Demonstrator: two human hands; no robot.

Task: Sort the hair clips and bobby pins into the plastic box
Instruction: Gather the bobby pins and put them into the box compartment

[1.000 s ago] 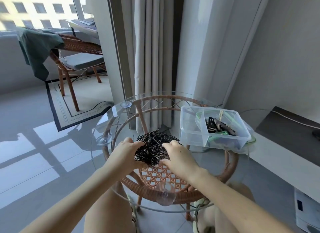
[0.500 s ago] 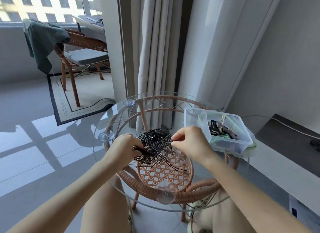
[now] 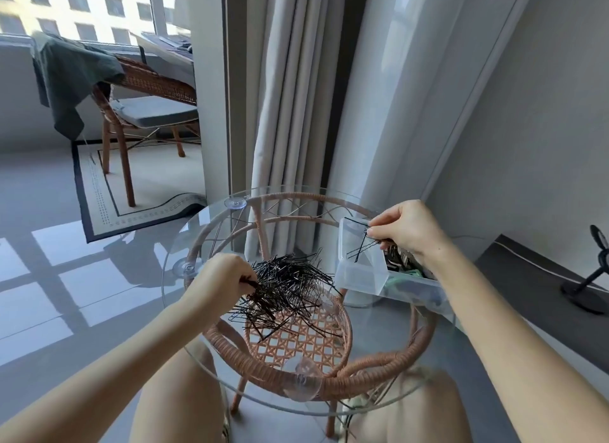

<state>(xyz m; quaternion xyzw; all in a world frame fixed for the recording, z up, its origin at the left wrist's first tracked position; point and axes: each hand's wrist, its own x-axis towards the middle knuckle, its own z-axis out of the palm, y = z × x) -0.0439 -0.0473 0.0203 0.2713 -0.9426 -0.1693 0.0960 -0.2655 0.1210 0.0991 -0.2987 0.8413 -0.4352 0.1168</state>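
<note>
A tangled pile of black bobby pins [image 3: 290, 281] lies on the round glass table top [image 3: 204, 231]. My left hand [image 3: 224, 277] sits at the pile's left edge, fingers pinched on some of its pins. My right hand [image 3: 405, 228] hovers over the clear plastic box [image 3: 361, 274] at the table's right side, pinching a few bobby pins [image 3: 361, 244] that hang down into the box's near compartment. Dark hair clips [image 3: 400, 261] lie in the box's far compartment, partly hidden by my right hand.
The glass top rests on a rattan frame [image 3: 296, 340] with suction cups. Curtains [image 3: 290, 113] hang just behind the table. A rattan chair [image 3: 145, 93] with a green cloth stands far left. A dark low bench [image 3: 540, 287] with a small black stand runs along the right.
My right hand lifted a few pins out of the pile and carried them right to above the box. My left hand stayed at the pile's left edge.
</note>
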